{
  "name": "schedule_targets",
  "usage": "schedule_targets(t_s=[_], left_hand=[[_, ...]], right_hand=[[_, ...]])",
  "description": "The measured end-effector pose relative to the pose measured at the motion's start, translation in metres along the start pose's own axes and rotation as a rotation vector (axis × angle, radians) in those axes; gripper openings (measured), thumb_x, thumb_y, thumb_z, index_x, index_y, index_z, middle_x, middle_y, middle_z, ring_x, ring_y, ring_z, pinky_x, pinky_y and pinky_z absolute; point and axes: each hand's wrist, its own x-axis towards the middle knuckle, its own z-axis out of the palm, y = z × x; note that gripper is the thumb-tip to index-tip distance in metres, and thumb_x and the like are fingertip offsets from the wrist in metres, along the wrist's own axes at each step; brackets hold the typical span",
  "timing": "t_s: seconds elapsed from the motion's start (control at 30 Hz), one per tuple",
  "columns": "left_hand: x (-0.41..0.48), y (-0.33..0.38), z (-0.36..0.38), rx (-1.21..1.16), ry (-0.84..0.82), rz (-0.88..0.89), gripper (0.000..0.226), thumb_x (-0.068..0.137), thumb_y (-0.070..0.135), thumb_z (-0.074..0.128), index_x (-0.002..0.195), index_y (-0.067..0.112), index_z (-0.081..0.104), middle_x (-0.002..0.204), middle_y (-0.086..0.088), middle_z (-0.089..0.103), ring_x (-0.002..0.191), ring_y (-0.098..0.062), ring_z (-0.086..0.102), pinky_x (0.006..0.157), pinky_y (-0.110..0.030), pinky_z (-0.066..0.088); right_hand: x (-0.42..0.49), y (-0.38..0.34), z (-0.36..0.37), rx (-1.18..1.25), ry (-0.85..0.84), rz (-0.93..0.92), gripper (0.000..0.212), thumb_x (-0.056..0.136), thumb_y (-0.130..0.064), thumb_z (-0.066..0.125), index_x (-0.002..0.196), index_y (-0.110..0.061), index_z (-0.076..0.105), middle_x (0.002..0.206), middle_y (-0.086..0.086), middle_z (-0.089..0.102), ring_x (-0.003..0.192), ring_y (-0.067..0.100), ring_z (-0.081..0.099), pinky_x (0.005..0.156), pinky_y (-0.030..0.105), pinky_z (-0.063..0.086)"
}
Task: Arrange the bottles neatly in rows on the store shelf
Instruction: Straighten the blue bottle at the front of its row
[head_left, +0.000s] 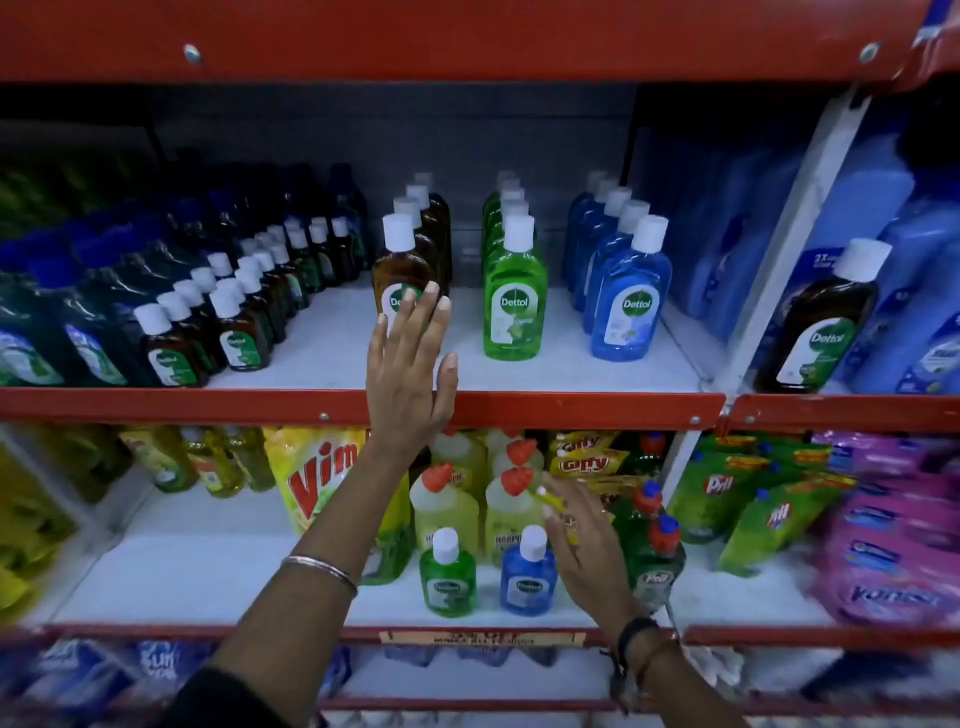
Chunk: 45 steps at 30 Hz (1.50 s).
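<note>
At frame centre, a spread left hand (410, 358) is nudging the brown bottle (401, 275); the right hand (587, 540), open and empty, is hovering lower right. The filled plastic likely feels weighty and slick, best gripped at the waist.

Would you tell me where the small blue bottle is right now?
The small blue bottle stands at the lower shelf's front, centre, between the small green bottle and the right hand.

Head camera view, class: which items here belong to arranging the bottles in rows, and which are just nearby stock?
Part of the job:
brown Dettol row
green Dettol row
blue Dettol row
small green bottle
small blue bottle
left hand
right hand

Nearby stock:
Vim pouch
Pril pouches
pink packs
</note>
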Motion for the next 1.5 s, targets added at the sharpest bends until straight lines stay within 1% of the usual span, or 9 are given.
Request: schedule_targets(t_s=[0.27,0.4,0.5,0.7,0.9,1.1,1.2,1.3,1.5], left_hand=[[-0.009,-0.024,0.018,0.236,-0.137,-0.103,0.052,0.1,0.039,0.028,0.149,0.022,0.027,0.154,-0.002,0.035,0.145,-0.02,0.025,0.118,-0.039,0.014],[-0.01,-0.025,0.02,0.262,-0.108,-0.107,0.052,0.099,0.039,0.029,0.148,0.021,0.031,0.153,-0.002,0.036,0.144,-0.021,0.027,0.117,-0.041,0.018],[-0.01,-0.025,0.02,0.271,-0.108,-0.09,0.052,0.099,0.039,0.03,0.148,0.021,0.032,0.153,-0.002,0.037,0.144,-0.021,0.027,0.116,-0.042,0.021],[-0.009,-0.024,0.019,0.267,-0.123,-0.095,0.052,0.098,0.037,0.033,0.148,0.022,0.031,0.153,-0.001,0.037,0.144,-0.02,0.027,0.116,-0.041,0.02],[-0.008,-0.022,0.018,0.25,-0.149,-0.114,0.053,0.098,0.036,0.034,0.149,0.024,0.029,0.153,0.0,0.034,0.144,-0.019,0.026,0.115,-0.043,0.023],[-0.007,-0.022,0.016,0.251,-0.165,-0.117,0.053,0.098,0.037,0.033,0.148,0.022,0.03,0.153,-0.001,0.035,0.144,-0.02,0.025,0.115,-0.044,0.022],[-0.008,-0.022,0.016,0.254,-0.171,-0.118,0.053,0.098,0.037,0.033,0.148,0.022,0.031,0.153,-0.002,0.036,0.144,-0.02,0.026,0.115,-0.044,0.023],[-0.008,-0.022,0.016,0.254,-0.177,-0.121,0.053,0.097,0.037,0.034,0.148,0.021,0.032,0.153,-0.003,0.036,0.144,-0.021,0.027,0.114,-0.046,0.025],[-0.008,-0.022,0.017,0.248,-0.158,-0.114,0.053,0.096,0.035,0.035,0.148,0.021,0.031,0.152,-0.003,0.037,0.143,-0.022,0.028,0.112,-0.048,0.027]], right_hand=[[-0.018,0.045,0.023,0.101,-0.333,0.307,0.046,0.082,-0.056,0.06,0.119,-0.033,0.049,0.122,-0.005,0.059,0.111,0.01,0.057,0.091,0.03,0.047],[-0.013,0.046,0.022,0.169,-0.336,0.367,0.031,0.08,-0.03,0.073,0.105,-0.038,0.056,0.111,-0.005,0.065,0.1,-0.007,0.057,0.081,0.008,0.044],[-0.007,0.045,0.017,0.2,-0.328,0.367,0.031,0.078,-0.024,0.076,0.1,-0.039,0.059,0.107,-0.003,0.069,0.096,-0.005,0.061,0.08,0.01,0.046],[0.017,0.02,-0.016,0.281,-0.166,0.279,0.037,0.07,-0.042,0.078,0.103,-0.026,0.069,0.099,-0.002,0.073,0.092,0.013,0.066,0.08,0.034,0.055],[0.058,-0.042,-0.074,0.367,0.01,0.058,0.034,0.073,-0.042,0.076,0.104,-0.034,0.065,0.096,-0.007,0.074,0.089,0.009,0.066,0.076,0.023,0.054],[0.105,-0.09,-0.13,0.421,0.305,-0.11,0.033,0.072,-0.052,0.071,0.1,-0.035,0.065,0.091,-0.012,0.073,0.088,0.019,0.067,0.077,0.036,0.057],[0.133,-0.099,-0.152,0.413,0.447,-0.178,0.034,0.079,-0.038,0.069,0.107,-0.02,0.066,0.094,-0.007,0.07,0.089,0.019,0.064,0.081,0.033,0.055],[0.16,-0.092,-0.163,0.374,0.543,-0.167,0.041,0.083,-0.033,0.066,0.112,-0.004,0.064,0.096,0.009,0.068,0.089,0.017,0.062,0.081,0.03,0.054],[0.191,-0.062,-0.155,0.295,0.486,-0.055,0.037,0.084,-0.028,0.068,0.113,-0.006,0.065,0.099,0.01,0.068,0.081,0.01,0.058,0.075,0.025,0.049]])
